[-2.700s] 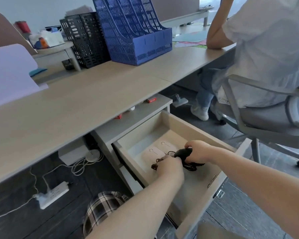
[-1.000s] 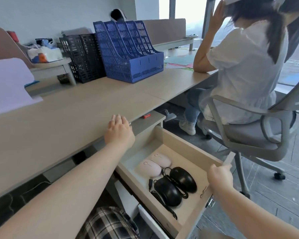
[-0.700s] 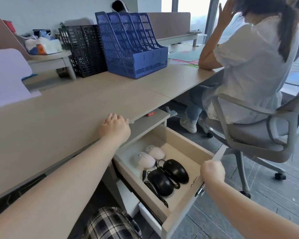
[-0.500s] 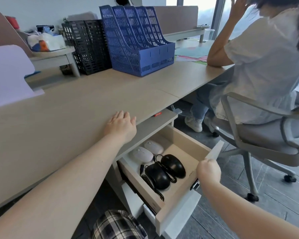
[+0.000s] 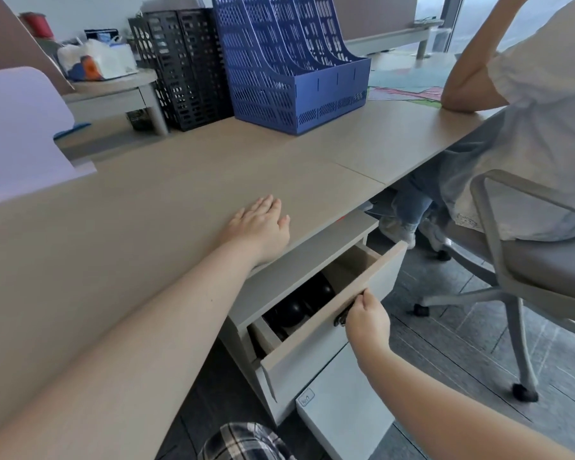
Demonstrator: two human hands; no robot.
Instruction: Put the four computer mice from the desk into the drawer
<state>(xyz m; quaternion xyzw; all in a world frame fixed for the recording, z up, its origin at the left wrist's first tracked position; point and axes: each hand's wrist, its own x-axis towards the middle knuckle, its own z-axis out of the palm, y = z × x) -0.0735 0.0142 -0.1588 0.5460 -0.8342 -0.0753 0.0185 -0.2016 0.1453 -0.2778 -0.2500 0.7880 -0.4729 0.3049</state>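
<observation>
Head camera looks down on a long pale wooden desk (image 5: 146,207) that fills most of the frame. On its far side stand a blue slotted file rack (image 5: 289,61) and, just to its left, a black mesh one (image 5: 186,64). At the right edge a seated person (image 5: 541,104) in a white top rests an elbow on the desk, on a grey office chair (image 5: 525,260).

Under the desk's near edge sits a grey cabinet whose top drawer (image 5: 316,327) is nearly closed, with only a narrow gap open. Through that gap two black computer mice (image 5: 291,312) show inside the drawer; the rest of its contents are hidden by the cabinet top. A lower drawer (image 5: 342,406) juts out slightly below.

Left hand (image 5: 259,227) lies flat and relaxed on the desk near the edge, palm down, fingers spread, gripping nothing. Right hand (image 5: 367,322) is curled around the top edge of the drawer front, beside the small metal lock (image 5: 341,318).
</observation>
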